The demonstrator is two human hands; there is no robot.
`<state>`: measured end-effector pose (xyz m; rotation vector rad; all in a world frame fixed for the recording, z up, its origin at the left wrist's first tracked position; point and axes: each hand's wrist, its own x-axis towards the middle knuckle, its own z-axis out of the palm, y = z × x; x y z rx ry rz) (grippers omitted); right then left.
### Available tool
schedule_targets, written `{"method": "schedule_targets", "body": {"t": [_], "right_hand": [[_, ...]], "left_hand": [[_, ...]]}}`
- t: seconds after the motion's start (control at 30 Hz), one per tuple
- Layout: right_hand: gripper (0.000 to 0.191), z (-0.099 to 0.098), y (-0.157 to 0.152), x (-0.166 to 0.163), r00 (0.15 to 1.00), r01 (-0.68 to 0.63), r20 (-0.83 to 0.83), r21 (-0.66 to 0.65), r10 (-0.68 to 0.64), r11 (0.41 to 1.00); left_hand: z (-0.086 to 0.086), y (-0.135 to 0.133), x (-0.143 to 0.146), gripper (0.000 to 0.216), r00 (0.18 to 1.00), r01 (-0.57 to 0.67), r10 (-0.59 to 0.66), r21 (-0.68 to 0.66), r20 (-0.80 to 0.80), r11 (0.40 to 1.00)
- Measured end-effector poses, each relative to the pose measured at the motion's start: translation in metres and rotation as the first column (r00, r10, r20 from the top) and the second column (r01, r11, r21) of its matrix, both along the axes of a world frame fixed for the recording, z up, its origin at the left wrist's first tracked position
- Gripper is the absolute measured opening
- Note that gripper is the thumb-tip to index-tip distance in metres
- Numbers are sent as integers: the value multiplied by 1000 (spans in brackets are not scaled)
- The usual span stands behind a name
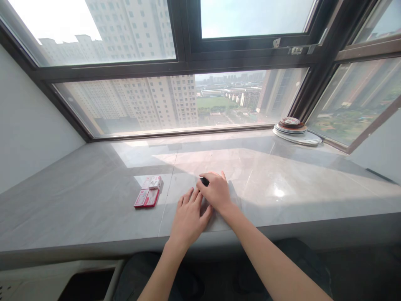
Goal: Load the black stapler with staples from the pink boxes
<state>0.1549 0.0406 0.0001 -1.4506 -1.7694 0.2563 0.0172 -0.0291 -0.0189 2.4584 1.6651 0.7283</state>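
My left hand (190,215) rests palm down on the grey stone windowsill (94,200), its fingers stretched out and slightly apart. Just right of it and touching or nearly touching its fingertips, my right hand (216,190) is closed, with the fingers curled round a small black object (204,181). Only a dark end of that object shows; its kind is hidden by the fingers. To the left lie flat red-and-white boxes (146,197) side by side, with a smaller white box (155,182) on top of them.
A stack of plates (290,127) stands in the far right corner by the window frame (184,69). The sill's front edge (313,223) runs just below my hands. At lower left is a pale surface (46,274) with a dark opening (90,284).
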Motion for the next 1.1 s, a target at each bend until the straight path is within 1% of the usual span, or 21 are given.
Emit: {"method": "schedule_targets", "body": {"t": [0.07, 0.1, 0.13, 0.2, 0.27, 0.33, 0.4, 0.47, 0.5, 0.53, 0.57, 0.63, 0.67, 0.7, 0.73, 0.77, 0.8, 0.87, 0.93, 1.03, 1.1], "right_hand": [[28, 5, 5, -3, 994, 5, -106, -34, -8, 999], [29, 8, 6, -3, 992, -12, -128, -41, 6, 999], [30, 9, 7, -3, 992, -33, -120, -37, 28, 999], [27, 10, 6, -5, 998, -48, -31, -19, 48, 999], [21, 9, 4, -9, 998, -21, 62, -17, 22, 1000], [17, 10, 3, -12, 997, 12, 72, -25, -11, 1000], [17, 13, 5, -11, 1000, 21, -20, -35, -22, 999], [22, 17, 10, -2, 977, 22, -210, -44, -31, 999], [26, 18, 14, 6, 942, 20, -334, -50, -36, 999], [30, 17, 17, 15, 883, 15, -467, -61, -42, 998], [32, 15, 20, 25, 799, 4, -599, -78, -50, 997], [33, 7, 23, 48, 579, -37, -811, -131, -85, 991], [32, 2, 23, 59, 477, -63, -871, -167, -118, 984], [31, -3, 22, 70, 404, -91, -902, -205, -152, 974], [29, -8, 19, 79, 372, -118, -910, -239, -181, 964], [29, -12, 14, 88, 381, -138, -903, -267, -198, 954], [29, -16, 8, 96, 418, -148, -885, -287, -203, 947], [32, -20, -8, 106, 519, -132, -833, -300, -192, 945], [35, -22, -27, 111, 618, -67, -757, -321, -213, 945], [31, -23, -52, 109, 810, 17, -539, -372, -231, 928], [28, -21, -62, 105, 917, 33, -361, -356, -170, 934]], "left_hand": [[-1, 2, 0, 54, 998, -56, 56, -5, 18, 998], [-1, 3, 0, 54, 997, -71, 71, -9, 22, 997], [-2, 3, 0, 56, 997, -76, 76, -13, 23, 997], [-4, 5, 0, 59, 998, -67, 67, -20, 17, 998], [-5, 6, 0, 64, 998, -66, 66, -25, 10, 997], [-6, 6, 0, 66, 997, -76, 76, -26, 3, 997], [-5, 6, 0, 62, 997, -83, 83, -26, -7, 996], [-5, 5, 1, 59, 995, -97, 97, -25, -16, 995], [-4, 5, 1, 58, 995, -103, 103, -25, -20, 994], [-4, 5, 2, 58, 994, -109, 108, -26, -23, 994], [-4, 5, 2, 59, 993, -114, 113, -26, -26, 993], [-5, 6, 2, 60, 993, -118, 117, -24, -31, 993], [-5, 6, 3, 60, 993, -118, 117, -20, -31, 993], [-6, 6, 3, 60, 993, -116, 115, -14, -27, 993], [-6, 6, 2, 59, 994, -111, 111, -7, -20, 994], [-7, 6, 2, 59, 995, -102, 102, -2, -10, 995], [-7, 6, 2, 59, 996, -93, 93, 2, 4, 996], [-8, 6, 0, 59, 996, -78, 78, 7, 32, 997], [-8, 6, -1, 60, 996, -70, 69, 9, 50, 998], [-10, 6, 0, 61, 996, -63, 63, -1, 60, 998], [-10, 4, 0, 63, 995, -58, 59, -13, 78, 998]]}}
